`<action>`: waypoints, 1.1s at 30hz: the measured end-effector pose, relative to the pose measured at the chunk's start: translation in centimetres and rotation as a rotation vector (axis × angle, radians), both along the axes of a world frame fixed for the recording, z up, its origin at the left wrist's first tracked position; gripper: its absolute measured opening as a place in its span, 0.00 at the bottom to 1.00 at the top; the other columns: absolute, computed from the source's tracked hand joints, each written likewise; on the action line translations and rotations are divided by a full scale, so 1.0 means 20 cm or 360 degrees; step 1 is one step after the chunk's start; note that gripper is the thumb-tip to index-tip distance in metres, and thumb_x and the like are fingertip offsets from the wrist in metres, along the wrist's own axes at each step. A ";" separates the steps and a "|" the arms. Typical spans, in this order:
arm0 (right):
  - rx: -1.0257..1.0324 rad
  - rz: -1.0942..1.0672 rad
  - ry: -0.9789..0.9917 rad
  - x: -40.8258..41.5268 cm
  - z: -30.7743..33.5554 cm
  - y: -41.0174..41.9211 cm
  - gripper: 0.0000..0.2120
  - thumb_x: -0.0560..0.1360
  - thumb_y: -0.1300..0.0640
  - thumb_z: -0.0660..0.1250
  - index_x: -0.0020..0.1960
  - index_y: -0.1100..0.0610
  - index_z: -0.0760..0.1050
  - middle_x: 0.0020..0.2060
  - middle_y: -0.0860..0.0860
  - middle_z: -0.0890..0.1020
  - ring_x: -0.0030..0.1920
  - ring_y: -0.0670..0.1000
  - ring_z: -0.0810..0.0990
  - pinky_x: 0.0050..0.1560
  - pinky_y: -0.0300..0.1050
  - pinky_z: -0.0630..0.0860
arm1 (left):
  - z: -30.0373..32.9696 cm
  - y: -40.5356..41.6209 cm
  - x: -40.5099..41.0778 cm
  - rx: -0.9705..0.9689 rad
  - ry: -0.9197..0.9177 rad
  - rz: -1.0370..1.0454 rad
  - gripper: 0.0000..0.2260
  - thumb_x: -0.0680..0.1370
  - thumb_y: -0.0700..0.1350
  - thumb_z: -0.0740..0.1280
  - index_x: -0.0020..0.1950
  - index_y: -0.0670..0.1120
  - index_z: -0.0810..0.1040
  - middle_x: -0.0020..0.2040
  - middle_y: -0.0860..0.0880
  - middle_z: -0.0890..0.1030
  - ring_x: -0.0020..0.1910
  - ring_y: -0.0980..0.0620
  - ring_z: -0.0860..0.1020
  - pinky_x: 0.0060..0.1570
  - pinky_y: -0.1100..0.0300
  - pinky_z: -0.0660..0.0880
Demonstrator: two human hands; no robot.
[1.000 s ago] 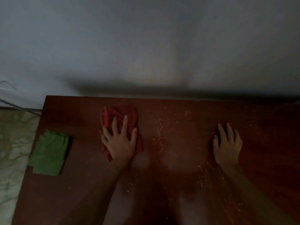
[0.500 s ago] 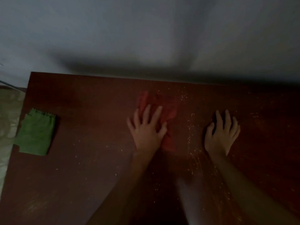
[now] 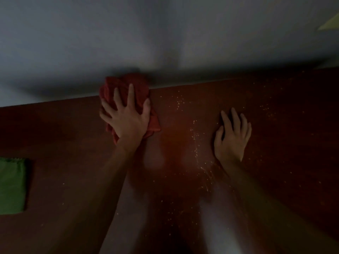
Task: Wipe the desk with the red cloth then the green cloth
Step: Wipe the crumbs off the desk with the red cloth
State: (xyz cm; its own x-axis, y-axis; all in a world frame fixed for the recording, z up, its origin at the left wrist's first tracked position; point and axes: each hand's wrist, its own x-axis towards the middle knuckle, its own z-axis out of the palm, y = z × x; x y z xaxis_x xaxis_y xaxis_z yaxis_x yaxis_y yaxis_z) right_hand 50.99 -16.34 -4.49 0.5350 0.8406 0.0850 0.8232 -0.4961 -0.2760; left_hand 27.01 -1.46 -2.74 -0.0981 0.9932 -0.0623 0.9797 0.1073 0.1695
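Observation:
My left hand (image 3: 126, 118) presses flat, fingers spread, on the crumpled red cloth (image 3: 128, 87), which is bunched up against the wall at the far edge of the dark reddish-brown desk (image 3: 73, 143). My right hand (image 3: 232, 138) rests flat on the desk to the right, fingers apart, holding nothing. The folded green cloth (image 3: 11, 186) lies at the desk's left edge, partly cut off by the frame. Pale crumbs (image 3: 197, 143) are strewn between my hands and toward the right.
A grey wall (image 3: 165, 43) rises directly behind the desk's far edge. The scene is dim, with shadow along the wall. More scattered crumbs (image 3: 266, 109) dot the right part of the desk.
My left hand has pushed the red cloth from mid-desk forward to the far edge against the wall. My right hand has stayed planted. The view has shifted right, pushing the green cloth to the frame's edge.

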 end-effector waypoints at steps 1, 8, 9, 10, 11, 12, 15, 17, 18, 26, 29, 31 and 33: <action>0.0004 -0.0003 0.0005 0.00 0.00 0.00 0.22 0.80 0.53 0.55 0.73 0.49 0.65 0.75 0.51 0.65 0.76 0.57 0.59 0.76 0.60 0.51 | 0.00 -0.01 0.05 0.0000 0.0011 -0.0085 0.31 0.77 0.69 0.52 0.78 0.60 0.59 0.77 0.44 0.62 0.74 0.29 0.56 0.68 0.30 0.54; 0.0112 -0.0073 0.0127 0.00 0.02 0.00 0.25 0.78 0.58 0.49 0.75 0.56 0.63 0.74 0.51 0.66 0.76 0.55 0.59 0.77 0.59 0.50 | 0.02 -0.33 0.42 -0.0011 -0.0102 -0.1014 0.30 0.75 0.68 0.57 0.76 0.62 0.62 0.77 0.47 0.63 0.76 0.31 0.55 0.69 0.30 0.52; 0.0132 -0.0080 0.0151 0.00 0.02 0.00 0.25 0.78 0.59 0.49 0.75 0.57 0.62 0.74 0.52 0.67 0.76 0.55 0.60 0.77 0.59 0.50 | 0.02 -0.40 0.42 -0.0034 -0.0103 -0.1152 0.30 0.75 0.68 0.57 0.76 0.62 0.61 0.78 0.48 0.62 0.76 0.32 0.53 0.69 0.30 0.52; 0.0151 -0.0081 0.0171 0.00 0.01 0.00 0.26 0.77 0.60 0.48 0.75 0.58 0.62 0.74 0.53 0.67 0.75 0.56 0.60 0.76 0.60 0.51 | 0.02 -0.45 0.41 -0.0052 -0.0105 -0.1247 0.30 0.75 0.69 0.57 0.76 0.63 0.61 0.78 0.48 0.61 0.76 0.33 0.53 0.69 0.30 0.52; 0.0168 -0.0084 0.0181 0.01 0.01 -0.01 0.26 0.77 0.60 0.48 0.75 0.59 0.62 0.73 0.54 0.68 0.75 0.56 0.61 0.76 0.60 0.51 | 0.01 -0.48 0.39 -0.0049 -0.0115 -0.1293 0.30 0.75 0.69 0.57 0.76 0.64 0.61 0.78 0.50 0.61 0.76 0.34 0.54 0.69 0.30 0.52; 0.0178 -0.0085 0.0179 0.01 0.01 0.00 0.26 0.77 0.61 0.47 0.75 0.59 0.62 0.73 0.54 0.68 0.75 0.56 0.61 0.76 0.60 0.52 | 0.01 -0.48 0.36 -0.0037 -0.0131 -0.1297 0.29 0.75 0.68 0.57 0.76 0.65 0.61 0.78 0.51 0.62 0.76 0.34 0.55 0.69 0.30 0.52; 0.0174 -0.0090 0.0168 0.02 0.01 0.00 0.26 0.77 0.60 0.48 0.75 0.58 0.62 0.74 0.53 0.67 0.75 0.55 0.61 0.76 0.59 0.52 | 0.02 -0.35 0.28 -0.0028 -0.0079 -0.1192 0.29 0.75 0.68 0.57 0.76 0.65 0.60 0.77 0.53 0.63 0.76 0.36 0.57 0.69 0.28 0.52; 0.0159 -0.0089 0.0164 0.01 0.00 0.00 0.25 0.78 0.60 0.49 0.75 0.57 0.62 0.74 0.52 0.67 0.76 0.55 0.60 0.77 0.59 0.51 | 0.02 -0.23 0.17 0.0000 -0.0063 -0.0950 0.29 0.74 0.66 0.58 0.75 0.64 0.62 0.76 0.53 0.65 0.75 0.36 0.60 0.69 0.30 0.53; 0.0153 -0.0090 0.0158 0.01 0.01 0.00 0.25 0.79 0.59 0.49 0.75 0.57 0.62 0.74 0.52 0.67 0.76 0.54 0.60 0.77 0.59 0.51 | 0.02 -0.18 0.11 0.0025 -0.0071 -0.0809 0.28 0.74 0.64 0.58 0.75 0.63 0.63 0.76 0.52 0.66 0.74 0.36 0.61 0.70 0.31 0.55; -0.0038 -0.0061 0.0118 0.01 0.03 0.01 0.25 0.78 0.56 0.47 0.74 0.55 0.62 0.75 0.52 0.64 0.76 0.56 0.58 0.76 0.60 0.50 | -0.01 -0.34 -0.27 0.0166 -0.0080 -0.0289 0.26 0.75 0.56 0.59 0.74 0.59 0.67 0.75 0.49 0.68 0.74 0.36 0.62 0.66 0.40 0.65; -0.0080 -0.0035 0.0099 0.00 0.03 0.01 0.23 0.80 0.54 0.47 0.73 0.54 0.63 0.75 0.53 0.64 0.76 0.57 0.58 0.76 0.60 0.50 | 0.00 -0.51 -0.21 0.0114 -0.0065 -0.0051 0.26 0.76 0.58 0.58 0.75 0.58 0.67 0.75 0.47 0.67 0.73 0.34 0.62 0.66 0.39 0.64; -0.0087 -0.0022 0.0097 0.01 0.03 0.02 0.21 0.81 0.53 0.48 0.73 0.53 0.64 0.75 0.54 0.64 0.76 0.57 0.59 0.75 0.61 0.51 | 0.01 -0.64 -0.12 0.0087 -0.0016 0.0040 0.27 0.77 0.62 0.57 0.76 0.58 0.66 0.75 0.46 0.66 0.73 0.33 0.62 0.66 0.37 0.63; -0.0067 -0.0033 0.0166 0.02 0.03 0.01 0.21 0.82 0.52 0.49 0.73 0.53 0.64 0.75 0.54 0.64 0.76 0.57 0.58 0.76 0.60 0.49 | 0.01 -0.75 0.01 0.0063 0.0035 0.0112 0.28 0.77 0.65 0.58 0.76 0.59 0.64 0.76 0.45 0.65 0.73 0.32 0.61 0.66 0.37 0.62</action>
